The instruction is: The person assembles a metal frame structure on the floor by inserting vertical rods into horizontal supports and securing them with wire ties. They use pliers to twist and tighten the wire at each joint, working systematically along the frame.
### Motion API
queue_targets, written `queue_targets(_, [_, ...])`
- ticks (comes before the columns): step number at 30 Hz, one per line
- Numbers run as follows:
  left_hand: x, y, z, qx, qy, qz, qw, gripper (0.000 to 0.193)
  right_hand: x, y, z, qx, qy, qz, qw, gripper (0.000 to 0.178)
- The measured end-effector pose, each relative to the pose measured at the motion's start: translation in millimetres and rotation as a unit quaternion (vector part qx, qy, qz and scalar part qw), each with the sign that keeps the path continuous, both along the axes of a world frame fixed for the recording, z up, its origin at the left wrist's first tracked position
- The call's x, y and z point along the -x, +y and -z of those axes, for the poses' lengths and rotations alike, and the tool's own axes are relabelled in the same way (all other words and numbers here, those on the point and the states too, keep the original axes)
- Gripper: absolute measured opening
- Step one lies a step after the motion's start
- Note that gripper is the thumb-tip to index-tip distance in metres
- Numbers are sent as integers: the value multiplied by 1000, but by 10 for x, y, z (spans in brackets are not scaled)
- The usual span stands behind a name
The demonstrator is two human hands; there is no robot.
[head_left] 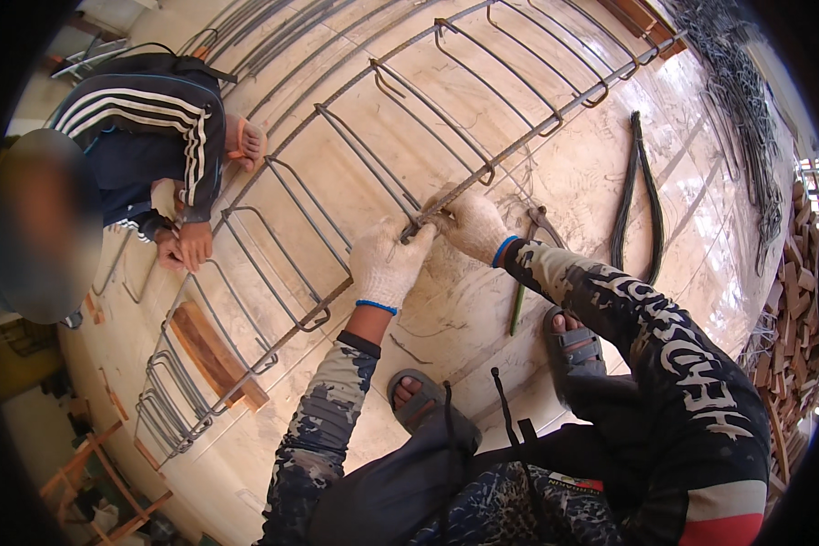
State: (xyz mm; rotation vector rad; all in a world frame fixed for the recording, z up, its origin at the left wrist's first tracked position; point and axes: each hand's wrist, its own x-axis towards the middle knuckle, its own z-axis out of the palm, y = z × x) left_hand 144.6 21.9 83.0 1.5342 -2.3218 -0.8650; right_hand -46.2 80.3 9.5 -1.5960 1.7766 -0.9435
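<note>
A cage of steel reinforcing bars and bent stirrups runs diagonally across the floor, and its near long bar point(526, 136) passes through my hands. My left hand point(388, 262), in a white knitted glove with a blue cuff, is closed on that bar where a stirrup point(369, 162) meets it. Right beside it, my right hand point(475, 224), gloved the same way, has its fingers pinched together at this joint. Whatever lies between those fingertips is hidden. Close to my right wrist lie pincers point(539, 221) with a green handle point(517, 309).
A co-worker's bare hands point(191, 246) are at the cage's far side, on the left. Wooden blocks point(211, 350) lie under the cage's left end. A folded bundle of black wire point(657, 214) is on the floor to the right, with more tangled wire point(746, 136) beyond. Scrap wood point(792, 318) is piled far right.
</note>
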Motion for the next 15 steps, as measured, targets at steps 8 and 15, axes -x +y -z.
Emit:
queue_targets(8, [70, 70, 94, 60, 29, -14, 998, 36, 86, -77, 110, -139, -193, 24, 971, 28])
queue_targets(15, [54, 66, 58, 48, 2, -31, 998, 34, 191, -221, -26, -85, -142, -41, 985, 20])
